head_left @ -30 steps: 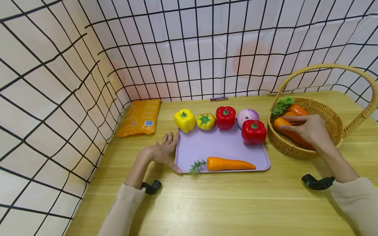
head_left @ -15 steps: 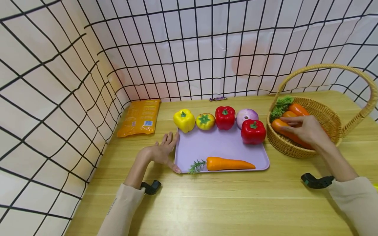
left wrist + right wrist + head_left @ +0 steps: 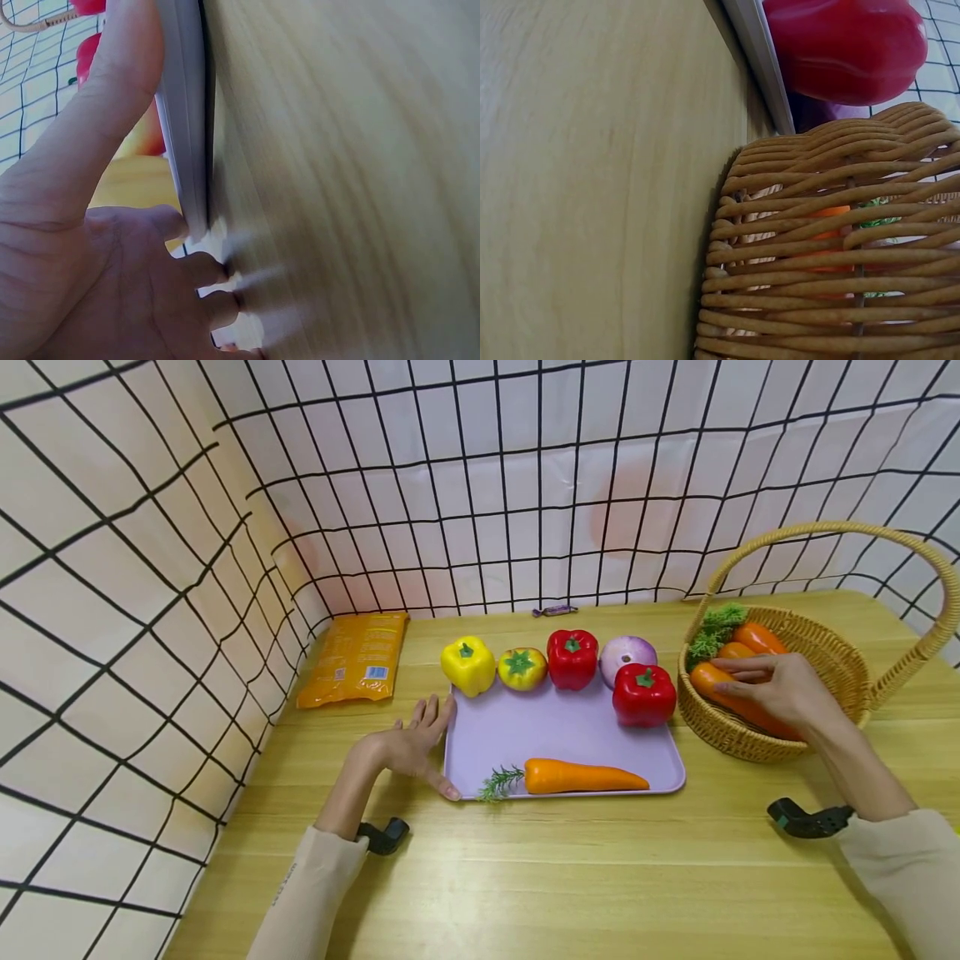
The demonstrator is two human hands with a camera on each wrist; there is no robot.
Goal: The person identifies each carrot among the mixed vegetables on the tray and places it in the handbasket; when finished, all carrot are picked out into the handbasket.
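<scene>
My left hand point(image 3: 412, 745) lies with spread fingers along the left edge of the lilac tray point(image 3: 540, 727); its thumb reaches the near corner. In the left wrist view, the thumb point(image 3: 112, 97) runs beside the tray's side wall point(image 3: 184, 112). Inside the wicker basket point(image 3: 750, 747), my right hand point(image 3: 787, 689) pinches the front carrot point(image 3: 708, 678) between thumb and fingers. Behind it lie more carrots and a curly green leafy top point(image 3: 716, 631). From the right wrist, the basket weave point(image 3: 832, 262) covers most of the carrot and hides the hand.
On the tray are a carrot point(image 3: 581, 777) in front, a yellow bell pepper point(image 3: 468, 667), a yellow-red tomato point(image 3: 522, 670), two red bell peppers point(image 3: 645, 696) and a purple onion point(image 3: 627, 658). An orange packet point(image 3: 356, 660) lies left. The basket handle point(image 3: 855, 529) arches high.
My right hand's fingers have shifted slightly on the carrot, whose thick end now sits a little farther left in the basket. The left hand and tray have stayed in place.
</scene>
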